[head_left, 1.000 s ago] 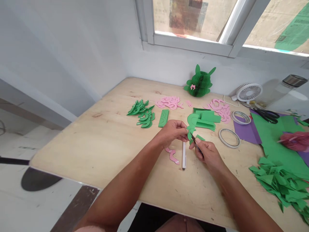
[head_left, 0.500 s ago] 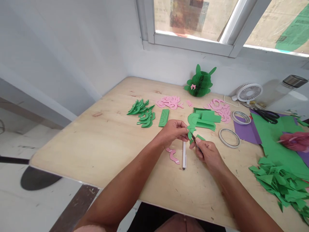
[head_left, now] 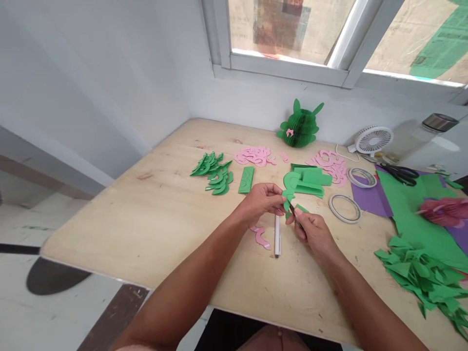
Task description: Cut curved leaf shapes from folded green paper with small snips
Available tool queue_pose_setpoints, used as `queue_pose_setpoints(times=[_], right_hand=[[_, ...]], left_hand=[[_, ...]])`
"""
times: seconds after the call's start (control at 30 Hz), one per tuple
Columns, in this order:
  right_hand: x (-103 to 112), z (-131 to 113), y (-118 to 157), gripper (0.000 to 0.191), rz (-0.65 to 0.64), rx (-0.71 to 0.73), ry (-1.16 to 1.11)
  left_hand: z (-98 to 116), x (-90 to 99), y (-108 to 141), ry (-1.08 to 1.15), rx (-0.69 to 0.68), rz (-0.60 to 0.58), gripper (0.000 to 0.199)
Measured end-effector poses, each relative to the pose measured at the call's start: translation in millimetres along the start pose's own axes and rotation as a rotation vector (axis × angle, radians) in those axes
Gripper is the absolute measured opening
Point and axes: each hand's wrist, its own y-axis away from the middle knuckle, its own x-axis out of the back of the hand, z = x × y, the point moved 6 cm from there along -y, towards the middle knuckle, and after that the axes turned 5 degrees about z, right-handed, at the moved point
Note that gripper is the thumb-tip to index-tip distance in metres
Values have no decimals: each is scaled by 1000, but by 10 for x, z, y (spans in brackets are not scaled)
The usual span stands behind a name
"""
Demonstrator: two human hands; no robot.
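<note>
While the left hand [head_left: 263,201] pinches a curvy green cutout [head_left: 291,181] between closed fingers, the right hand [head_left: 315,230] has its fingers wrapped around small dark scissors [head_left: 293,209], the blades at the cutout's lower end. Just below lie a white pen [head_left: 277,238] and a wavy pink strip [head_left: 262,238], flat on the pale wooden bench [head_left: 164,209]. Farther out are folded green paper [head_left: 316,176], tape rings [head_left: 344,208] and crumpled green scraps [head_left: 420,273]. A pleated green figure [head_left: 300,129] stands near the white wall [head_left: 252,100], under a window [head_left: 288,68].
</note>
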Motion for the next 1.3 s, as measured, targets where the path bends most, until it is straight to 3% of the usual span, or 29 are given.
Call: queue_pose_setpoints(times=[1.3], right_hand=[[0, -30, 5, 48, 14, -4, 13]], left_hand=[[-47, -25, 10, -76, 36, -8, 10]])
